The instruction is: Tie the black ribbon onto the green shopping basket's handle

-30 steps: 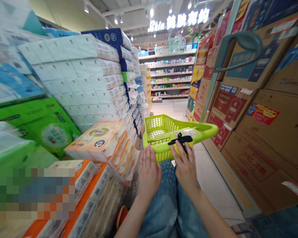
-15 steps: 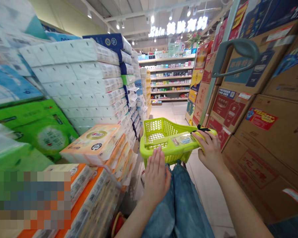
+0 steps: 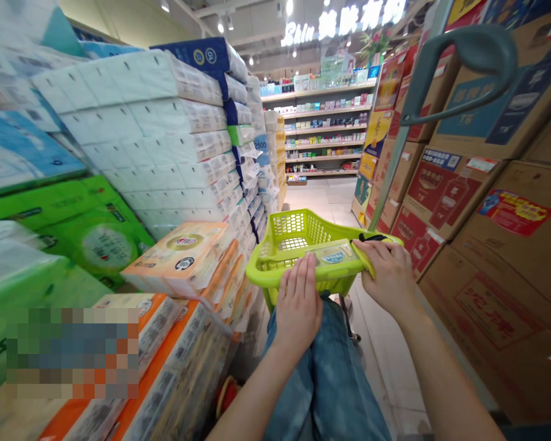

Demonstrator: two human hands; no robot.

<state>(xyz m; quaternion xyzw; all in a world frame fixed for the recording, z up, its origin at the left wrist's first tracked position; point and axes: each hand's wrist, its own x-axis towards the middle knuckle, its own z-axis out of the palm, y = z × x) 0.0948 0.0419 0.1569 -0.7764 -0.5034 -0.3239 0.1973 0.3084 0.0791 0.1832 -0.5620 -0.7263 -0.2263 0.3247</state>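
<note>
A lime-green plastic shopping basket [image 3: 298,236] stands on the aisle floor in front of my knees. My right hand [image 3: 390,275] is closed over the basket's near right corner, next to a black tie and a flat label panel [image 3: 333,252] on the rim. My left hand [image 3: 298,303] lies flat on my denim-clad knee [image 3: 321,373], fingers stretched out, fingertips close to the basket's near rim. It holds nothing. Through the mesh the basket's inside looks bare.
Stacked tissue and paper packs [image 3: 165,141] wall the left side, with orange packs [image 3: 183,343] low beside my leg. Cardboard cartons [image 3: 496,233] line the right. A grey trolley handle [image 3: 463,73] rises at upper right. Shelves [image 3: 321,135] stand at the aisle's far end.
My right hand went from the black tie at the rim's middle to the basket's right corner and closed on it. The basket swung slightly; my left hand stayed on the knee.
</note>
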